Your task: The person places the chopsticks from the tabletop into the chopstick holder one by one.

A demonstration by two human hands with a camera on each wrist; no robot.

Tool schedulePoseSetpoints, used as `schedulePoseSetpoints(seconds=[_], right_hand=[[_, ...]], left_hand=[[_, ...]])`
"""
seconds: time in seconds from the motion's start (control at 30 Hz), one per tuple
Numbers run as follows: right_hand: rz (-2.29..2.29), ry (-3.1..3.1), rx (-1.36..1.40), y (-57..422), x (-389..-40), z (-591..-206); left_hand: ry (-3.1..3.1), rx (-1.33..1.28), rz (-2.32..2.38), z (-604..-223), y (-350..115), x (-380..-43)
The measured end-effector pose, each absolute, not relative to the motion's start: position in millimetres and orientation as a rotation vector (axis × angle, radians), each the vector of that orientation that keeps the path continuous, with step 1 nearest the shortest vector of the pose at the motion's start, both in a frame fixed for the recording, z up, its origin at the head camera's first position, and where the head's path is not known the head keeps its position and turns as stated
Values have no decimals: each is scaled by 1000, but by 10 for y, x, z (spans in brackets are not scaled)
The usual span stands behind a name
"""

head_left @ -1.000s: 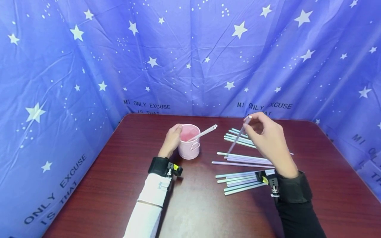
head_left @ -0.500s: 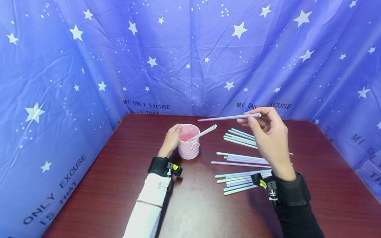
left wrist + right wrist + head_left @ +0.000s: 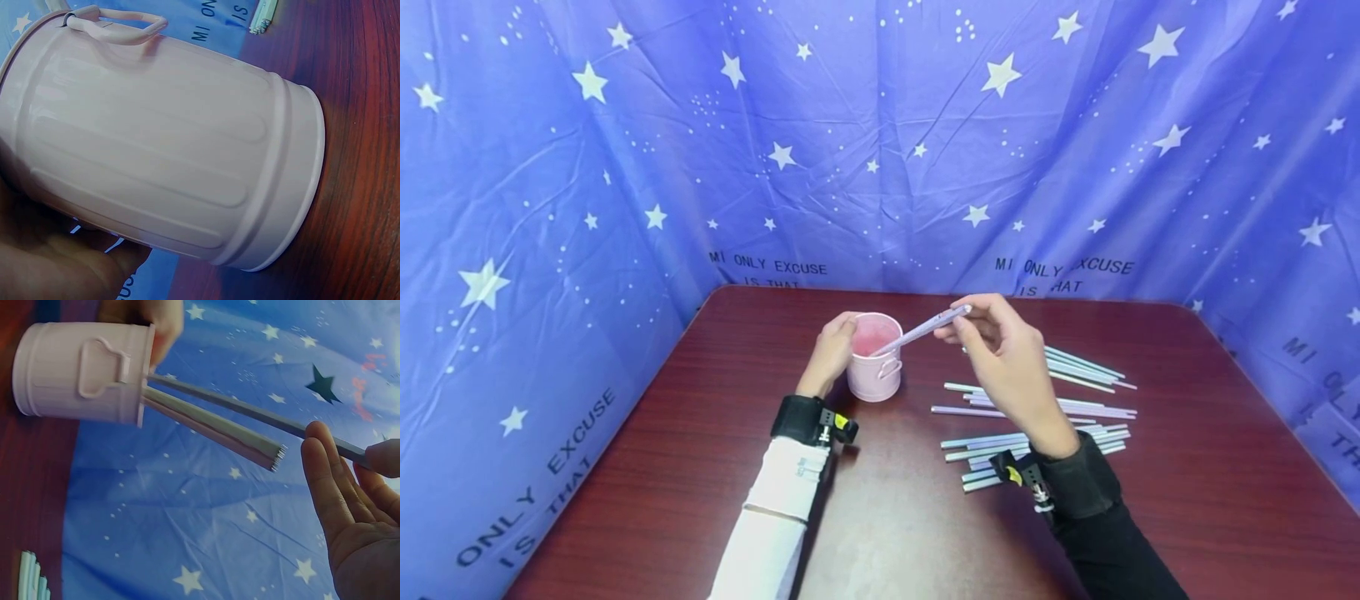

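My left hand [image 3: 831, 354] grips the near-left side of a small pink metal bucket [image 3: 874, 385] with a wire-like handle on its side. The bucket stands upright on the table. Between thumb and fingers, my right hand [image 3: 1003, 362] pinches one end of a slim stick [image 3: 244, 411], lilac in the head view. Its far end is right at the bucket's rim in the right wrist view. Beside it, a small bunch of pale sticks [image 3: 215, 431] leans out over the same rim. Inside, the lower ends of the bunch are hidden by the bucket wall.
To the right of the bucket lie three loose groups of pastel sticks: a back group [image 3: 1078, 367], a lilac middle group [image 3: 966, 411] and a front group [image 3: 981, 443]. My right forearm partly covers them. A blue star-printed curtain [image 3: 850, 208] hangs behind the dark red table [image 3: 700, 467].
My right hand has lifted the lilac stick from above the groups, swung it level, then brought it left and down to the bucket's rim. My left hand and the bucket have stayed put.
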State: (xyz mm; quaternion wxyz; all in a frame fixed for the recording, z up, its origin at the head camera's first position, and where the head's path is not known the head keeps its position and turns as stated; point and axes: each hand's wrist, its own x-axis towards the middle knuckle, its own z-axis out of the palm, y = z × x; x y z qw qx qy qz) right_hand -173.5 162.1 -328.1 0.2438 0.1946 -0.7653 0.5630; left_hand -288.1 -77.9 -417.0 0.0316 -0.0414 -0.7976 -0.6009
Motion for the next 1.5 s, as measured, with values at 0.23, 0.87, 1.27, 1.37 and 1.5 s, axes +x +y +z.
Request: schedulePoseSetpoints(seconds=[0.23,0.87,1.27,1.37,1.5], right_hand=[[1521,-2116,536,1604,-1750,-3305],[1093,-2596,377,2118,-2082,-3587],[817,-3000,763,1976,-2216,-4018],[750,-3068,779,1902,-2209,-4090],[684,-3130,758,1827,-2205,-4169]], left_hand=[[-2467,-129,-1849,-4164,-786,-2882],[-2468,-126,-1848,-4172,-785,-2879],[-2471,-128,-1856,-4182,-793,-2888],[-2468,-130,-1856,-4182,-791,-2888],[-2461,-127,-1860,-4173,-787,-2876]])
